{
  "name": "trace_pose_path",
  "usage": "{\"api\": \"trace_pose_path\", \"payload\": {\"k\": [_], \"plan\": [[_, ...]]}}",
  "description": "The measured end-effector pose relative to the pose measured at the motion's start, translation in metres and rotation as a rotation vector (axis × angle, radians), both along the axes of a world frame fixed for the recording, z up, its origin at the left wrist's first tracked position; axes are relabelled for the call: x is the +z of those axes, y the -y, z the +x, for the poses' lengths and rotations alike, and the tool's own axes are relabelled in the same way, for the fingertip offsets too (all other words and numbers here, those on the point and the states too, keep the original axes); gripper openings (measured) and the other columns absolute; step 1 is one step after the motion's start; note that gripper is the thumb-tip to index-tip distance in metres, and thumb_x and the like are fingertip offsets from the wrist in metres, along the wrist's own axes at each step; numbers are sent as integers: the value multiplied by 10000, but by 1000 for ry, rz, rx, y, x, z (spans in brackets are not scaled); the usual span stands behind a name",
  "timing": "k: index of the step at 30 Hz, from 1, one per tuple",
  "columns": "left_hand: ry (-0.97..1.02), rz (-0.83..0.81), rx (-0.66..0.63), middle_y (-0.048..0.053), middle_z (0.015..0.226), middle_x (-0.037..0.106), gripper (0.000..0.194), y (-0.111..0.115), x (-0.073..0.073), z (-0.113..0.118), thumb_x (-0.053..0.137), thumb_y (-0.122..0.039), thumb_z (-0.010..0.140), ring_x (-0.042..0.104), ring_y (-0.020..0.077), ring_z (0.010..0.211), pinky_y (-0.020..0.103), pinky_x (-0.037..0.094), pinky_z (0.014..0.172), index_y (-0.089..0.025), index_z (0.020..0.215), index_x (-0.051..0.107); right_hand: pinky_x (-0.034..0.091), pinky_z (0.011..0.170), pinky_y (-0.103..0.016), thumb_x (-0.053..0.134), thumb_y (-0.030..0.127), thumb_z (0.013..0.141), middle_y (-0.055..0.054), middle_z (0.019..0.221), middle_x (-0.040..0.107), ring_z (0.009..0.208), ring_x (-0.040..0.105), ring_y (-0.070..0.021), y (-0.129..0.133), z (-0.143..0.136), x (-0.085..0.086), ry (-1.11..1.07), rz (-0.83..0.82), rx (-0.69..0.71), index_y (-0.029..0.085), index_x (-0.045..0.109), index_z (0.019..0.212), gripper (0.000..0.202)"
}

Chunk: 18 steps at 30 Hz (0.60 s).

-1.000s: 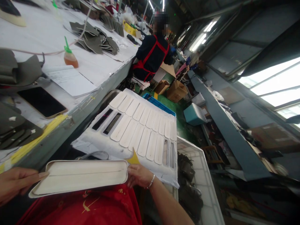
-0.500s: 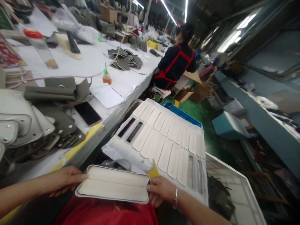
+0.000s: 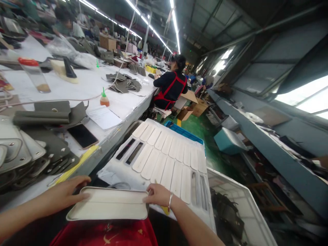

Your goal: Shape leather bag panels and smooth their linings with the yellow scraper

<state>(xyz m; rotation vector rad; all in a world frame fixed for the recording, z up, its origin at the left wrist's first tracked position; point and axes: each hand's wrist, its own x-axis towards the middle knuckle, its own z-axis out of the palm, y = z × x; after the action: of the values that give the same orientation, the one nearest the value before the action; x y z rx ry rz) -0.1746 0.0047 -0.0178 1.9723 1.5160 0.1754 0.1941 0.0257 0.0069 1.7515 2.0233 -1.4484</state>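
Note:
A long cream bag piece (image 3: 110, 205), with rounded corners, a thin dark edge and a crease along its length, lies level above a red apron (image 3: 115, 234). My left hand (image 3: 68, 193) grips its left end, thumb on the pale inner face and forefinger raised off the rim. At the upper right corner, my right hand (image 3: 160, 196) pinches the edge; a bracelet (image 3: 170, 201) circles that wrist. Just beyond stands a white board (image 3: 115, 167) bearing rows of pale rounded strips (image 3: 164, 171). A looped grey strip (image 3: 120, 185) shows behind the piece.
On the left table are a phone (image 3: 82, 136), a notepad (image 3: 104, 118), a green-tipped bottle (image 3: 104, 99), grey leather parts (image 3: 48, 112) and a clear jar (image 3: 36, 77). A white crate (image 3: 246, 201) holds dark pieces at right. A person in red straps (image 3: 170, 85) sits ahead.
The camera view has tilted up, showing more ceiling and windows. The cream bag piece stays in both hands; my right hand has shifted up to its corner and my left forefinger has lifted.

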Motion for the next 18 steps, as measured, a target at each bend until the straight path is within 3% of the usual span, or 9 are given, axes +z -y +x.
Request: {"api": "trace_pose_path", "payload": {"k": [1, 3, 5, 7, 9, 12, 18], "plan": [[-7, 56, -38, 86, 1186, 616, 496, -4, 6, 15, 518, -479, 773, 570, 271, 1063, 378, 432, 936, -181, 1168, 557, 504, 660, -270, 716, 325, 673, -55, 865, 685, 726, 636, -159, 0, 0, -1, 5, 113, 17, 149, 595, 944, 345], [9, 79, -166, 121, 1239, 580, 507, -11, 16, 50, 510, -385, 772, 538, 275, 1118, 383, 390, 977, -149, 1220, 531, 481, 735, -259, 669, 342, 714, -62, 1022, 658, 844, 622, -158, 2, -3, -3, -16, 218, 34, 171, 575, 1061, 398], [54, -2, -321, 98, 1105, 658, 407, -17, 21, 83, 475, -273, 758, 605, 248, 989, 339, 448, 874, -168, 1132, 598, 459, 769, -246, 582, 286, 773, -52, 1022, 655, 871, 612, -147, 5, -8, -4, -25, 290, 83, 181, 574, 1089, 333], [77, -49, -396, 54, 943, 706, 325, -23, 23, 106, 459, -211, 727, 638, 213, 836, 279, 474, 748, -197, 975, 668, 435, 797, -259, 542, 229, 777, -44, 982, 661, 882, 601, -156, 8, -12, -3, -13, 363, 141, 189, 611, 1034, 269], [88, -62, -424, 29, 861, 714, 301, -27, 23, 115, 456, -191, 708, 636, 189, 749, 244, 464, 677, -207, 900, 687, 417, 797, -273, 538, 208, 770, -36, 949, 663, 878, 588, -170, 9, -15, -2, 6, 432, 200, 201, 646, 949, 209], [116, -64, -453, 18, 855, 712, 317, -27, 23, 115, 448, -193, 721, 625, 174, 736, 224, 448, 671, -206, 935, 681, 401, 757, -259, 536, 213, 788, -17, 889, 665, 840, 576, -166, 11, -14, -1, 22, 512, 282, 212, 660, 857, 142], [230, -25, -463, 28, 932, 709, 335, -17, 13, 114, 396, -232, 825, 624, 179, 812, 225, 429, 743, -221, 1037, 654, 394, 760, -216, 427, 254, 907, -8, 853, 662, 821, 575, -129, 17, -4, -10, 12, 623, 411, 202, 638, 883, 218]]}}
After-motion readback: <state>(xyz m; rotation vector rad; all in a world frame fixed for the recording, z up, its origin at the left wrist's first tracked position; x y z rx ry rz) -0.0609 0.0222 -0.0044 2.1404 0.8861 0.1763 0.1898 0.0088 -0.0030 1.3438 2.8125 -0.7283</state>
